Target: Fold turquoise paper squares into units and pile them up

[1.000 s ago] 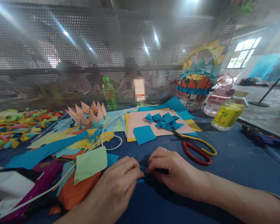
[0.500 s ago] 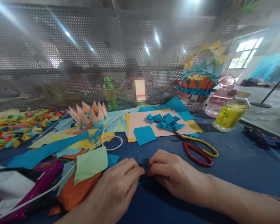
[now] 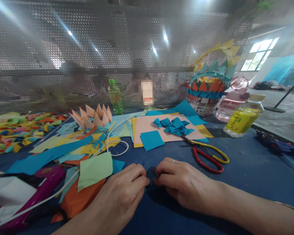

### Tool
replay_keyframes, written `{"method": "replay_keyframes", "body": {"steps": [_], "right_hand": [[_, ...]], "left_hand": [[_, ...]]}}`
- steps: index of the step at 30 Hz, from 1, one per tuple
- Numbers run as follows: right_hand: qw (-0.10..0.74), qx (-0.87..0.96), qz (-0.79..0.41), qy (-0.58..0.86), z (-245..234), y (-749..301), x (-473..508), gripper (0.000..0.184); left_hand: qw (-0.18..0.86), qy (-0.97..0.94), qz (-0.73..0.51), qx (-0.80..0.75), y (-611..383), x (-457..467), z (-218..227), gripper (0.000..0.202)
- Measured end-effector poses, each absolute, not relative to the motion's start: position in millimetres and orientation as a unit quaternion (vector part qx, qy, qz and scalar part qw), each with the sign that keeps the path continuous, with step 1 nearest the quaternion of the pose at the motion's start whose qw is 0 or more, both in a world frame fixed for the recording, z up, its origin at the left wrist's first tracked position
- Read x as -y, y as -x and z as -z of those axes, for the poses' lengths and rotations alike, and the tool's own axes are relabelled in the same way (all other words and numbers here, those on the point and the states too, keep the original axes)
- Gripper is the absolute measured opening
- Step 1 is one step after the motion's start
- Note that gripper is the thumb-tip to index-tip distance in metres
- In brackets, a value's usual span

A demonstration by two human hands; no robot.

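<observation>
Between my hands, low on the dark blue table, is a small piece of blue paper [image 3: 151, 180], mostly hidden by the fingers and their shadow. My left hand [image 3: 127, 186] has its fingers curled and pressed on the paper's left side. From the right, my right hand [image 3: 178, 179], with a ring on one finger, pinches the other side. Just beyond lies a flat blue paper square [image 3: 152, 140]. Several folded blue paper pieces [image 3: 177, 126] rest on a pale pink sheet [image 3: 140, 125]. Scissors [image 3: 208, 156] with one red and one yellow handle touch that sheet's corner.
Loose coloured paper and a white cord [image 3: 117, 155] spread at left, beside a purple tool [image 3: 49, 179]. A peach paper ring of points [image 3: 95, 117], a green bottle [image 3: 115, 98], a paper basket [image 3: 204, 94], a pink bottle [image 3: 231, 104] and a yellow-labelled bottle [image 3: 243, 119] stand behind.
Both hands stay at the blue paper, the left fingertips slightly farther from the right ones, so the gap between them is a little wider. The surrounding things have not moved.
</observation>
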State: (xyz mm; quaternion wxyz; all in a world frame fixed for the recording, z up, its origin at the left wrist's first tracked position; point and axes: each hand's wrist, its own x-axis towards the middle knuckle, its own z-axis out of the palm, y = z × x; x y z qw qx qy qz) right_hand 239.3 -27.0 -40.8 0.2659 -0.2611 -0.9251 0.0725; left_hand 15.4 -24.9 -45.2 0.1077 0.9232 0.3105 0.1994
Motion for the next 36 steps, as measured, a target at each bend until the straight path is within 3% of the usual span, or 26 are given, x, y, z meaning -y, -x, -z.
{"method": "replay_keyframes", "body": {"steps": [14, 25, 36], "right_hand": [[0.246, 0.933, -0.047, 0.258, 40.0, -240.3, 27.3, 0.025], [0.246, 0.933, -0.038, 0.259, 40.1, -239.9, 26.8, 0.022], [0.234, 0.937, -0.001, 0.258, 41.8, -240.0, 27.7, 0.024]], "left_hand": [[-0.024, -0.927, -0.241, -0.288, -19.2, 35.0, 26.2, 0.039], [-0.055, -0.926, -0.199, -0.316, -22.9, 39.5, 25.3, 0.035], [-0.155, -0.930, -0.176, -0.284, -20.3, 42.9, 33.4, 0.041]]}}
